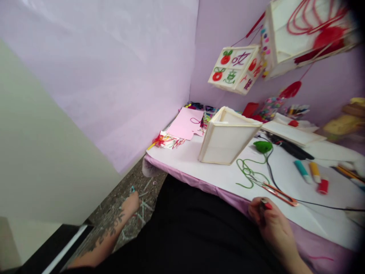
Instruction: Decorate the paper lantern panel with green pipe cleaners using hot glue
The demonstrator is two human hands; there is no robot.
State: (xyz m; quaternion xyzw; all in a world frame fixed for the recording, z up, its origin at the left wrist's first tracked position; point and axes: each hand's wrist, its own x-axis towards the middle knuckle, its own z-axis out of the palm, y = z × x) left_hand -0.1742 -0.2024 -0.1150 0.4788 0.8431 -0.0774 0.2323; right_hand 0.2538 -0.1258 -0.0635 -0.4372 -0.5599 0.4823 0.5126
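Observation:
Low on the left, beside the table and above the littered floor, my left hand (131, 204) is closed, with a small light-blue thing (132, 188) showing at its fingers. At the table's front edge my right hand (268, 217) is wrapped round a small dark object with a red part (267, 206), which I cannot make out. Orange-handled scissors (281, 194) lie just beyond it, their blades among loose green yarn (246, 171). A white box-like frame (229, 142) stands on the white tabletop (182, 156).
Teal (302, 171), yellow (315, 172) and red (323, 186) tubes lie on the right, near a black cord. Pink paper (185, 123) and red threads (162, 140) are at the back left. Decorated lanterns (235, 68) hang above. A pale panel (51, 152) stands at the left.

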